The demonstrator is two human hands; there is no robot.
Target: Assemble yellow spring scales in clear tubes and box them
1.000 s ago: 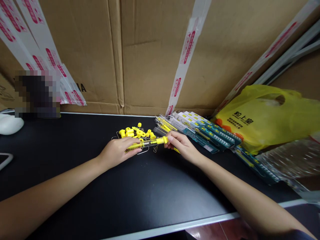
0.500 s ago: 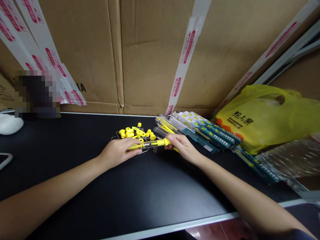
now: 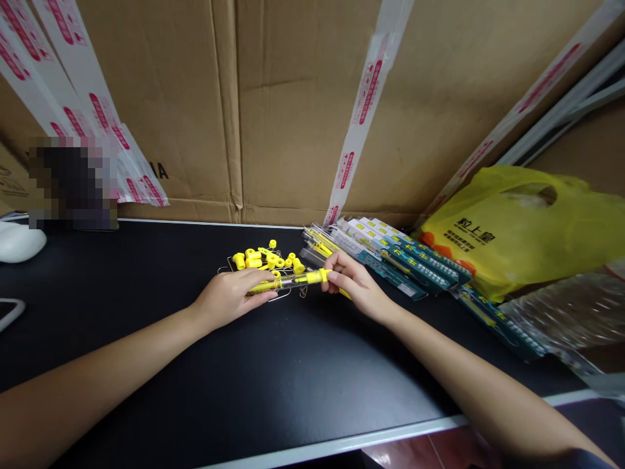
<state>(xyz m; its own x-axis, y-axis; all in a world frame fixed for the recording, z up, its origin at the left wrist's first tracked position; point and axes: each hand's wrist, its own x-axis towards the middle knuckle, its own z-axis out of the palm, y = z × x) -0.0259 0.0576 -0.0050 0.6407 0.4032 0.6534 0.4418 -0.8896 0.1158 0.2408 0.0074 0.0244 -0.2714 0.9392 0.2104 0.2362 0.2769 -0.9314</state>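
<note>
My left hand [image 3: 229, 299] is closed around the left end of a slim clear tube [image 3: 290, 281] with yellow parts in it. The tube lies nearly level above the black table. At its right end is a yellow cap [image 3: 317, 277], pinched between the thumb and fingers of my right hand [image 3: 354, 281]. A thin yellow piece [image 3: 344, 294] shows just below the right fingers; whether it joins the tube is hidden. Behind the tube is a pile of small yellow plastic parts [image 3: 254, 258] among bent metal wires [image 3: 280, 296].
Clear tubes with yellow rods [image 3: 319, 242] lie behind my right hand, beside several teal-and-white packages [image 3: 415, 260]. A yellow plastic bag [image 3: 517, 228] sits at the right. A white mouse-like object [image 3: 22, 242] is far left. Cardboard [image 3: 293, 130] stands behind the black table [image 3: 273, 384].
My right fingers have shifted on the yellow cap, with the index finger now raised and bent. My left hand and the tube have hardly moved.
</note>
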